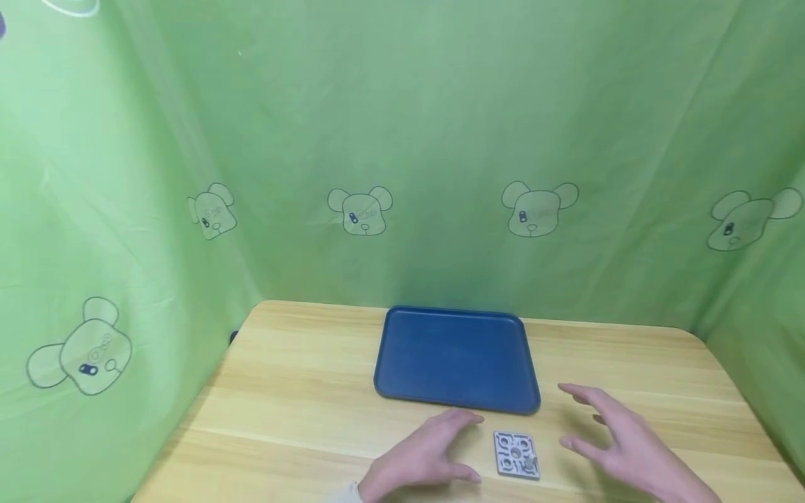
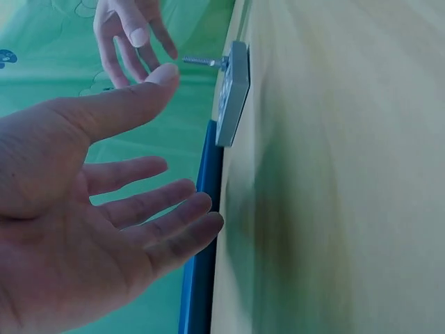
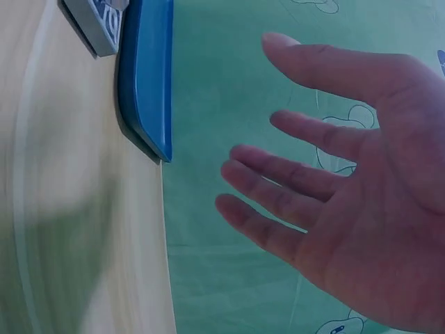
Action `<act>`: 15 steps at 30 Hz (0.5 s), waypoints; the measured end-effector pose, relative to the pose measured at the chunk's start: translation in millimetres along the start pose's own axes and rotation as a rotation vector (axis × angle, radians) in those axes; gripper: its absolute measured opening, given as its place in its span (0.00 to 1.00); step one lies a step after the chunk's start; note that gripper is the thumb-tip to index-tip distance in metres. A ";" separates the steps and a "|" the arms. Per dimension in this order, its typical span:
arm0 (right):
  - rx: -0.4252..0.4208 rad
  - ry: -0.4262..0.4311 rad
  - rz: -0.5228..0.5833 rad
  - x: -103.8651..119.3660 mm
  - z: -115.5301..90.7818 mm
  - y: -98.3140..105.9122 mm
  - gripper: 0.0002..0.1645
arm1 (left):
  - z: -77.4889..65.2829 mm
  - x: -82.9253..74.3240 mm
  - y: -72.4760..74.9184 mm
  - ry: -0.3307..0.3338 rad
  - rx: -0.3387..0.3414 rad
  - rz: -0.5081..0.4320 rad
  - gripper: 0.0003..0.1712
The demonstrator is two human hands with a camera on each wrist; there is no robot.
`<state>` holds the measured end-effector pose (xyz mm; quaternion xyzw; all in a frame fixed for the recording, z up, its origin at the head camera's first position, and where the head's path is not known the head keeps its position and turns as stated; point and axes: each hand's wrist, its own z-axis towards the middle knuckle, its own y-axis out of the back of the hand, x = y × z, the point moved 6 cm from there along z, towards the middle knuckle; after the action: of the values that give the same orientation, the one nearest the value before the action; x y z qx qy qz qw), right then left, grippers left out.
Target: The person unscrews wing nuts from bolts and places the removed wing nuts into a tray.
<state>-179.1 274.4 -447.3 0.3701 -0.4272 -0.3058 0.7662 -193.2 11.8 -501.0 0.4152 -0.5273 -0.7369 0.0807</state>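
Note:
A small grey square plate (image 1: pixel 511 447) with round recesses lies flat on the wooden table, between the two hands. From one corner of it a threaded bolt (image 2: pixel 200 61) sticks up, as the left wrist view shows. My left hand (image 1: pixel 434 450) hovers to the left of the plate, fingers spread and holding nothing. To the plate's right is my right hand (image 1: pixel 622 440), its thumb and fingers apart and likewise without anything in them. Neither hand touches the plate. In the right wrist view only part of the plate (image 3: pixel 104 28) shows, at the top left.
A blue rectangular tray (image 1: pixel 455 360) lies behind the plate, towards the table's far edge. Green curtains (image 1: pixel 440 140) with bear-head outlines surround the wooden table (image 1: pixel 283 391) at the back and both sides.

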 end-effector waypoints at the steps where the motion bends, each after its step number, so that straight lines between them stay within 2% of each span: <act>1: -0.006 0.023 0.004 0.8 -0.3 -0.7 0.43 | 1.5 -1.5 -2.1 -0.002 0.004 0.003 0.47; 5: -0.020 0.094 0.037 4.2 -1.3 -4.4 0.38 | 7.0 -6.7 -9.3 0.000 0.020 -0.003 0.48; 11: 0.015 0.136 0.086 6.1 -1.2 -14.3 0.33 | 12.9 -12.7 -16.1 0.041 0.068 -0.029 0.49; 15: 0.033 0.162 0.107 6.3 -1.6 -20.6 0.31 | 16.1 -16.7 -18.2 0.069 0.052 -0.008 0.49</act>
<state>-177.9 258.8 -462.3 0.3829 -0.3881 -0.2266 0.8071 -187.9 40.4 -506.0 0.4442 -0.5414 -0.7088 0.0850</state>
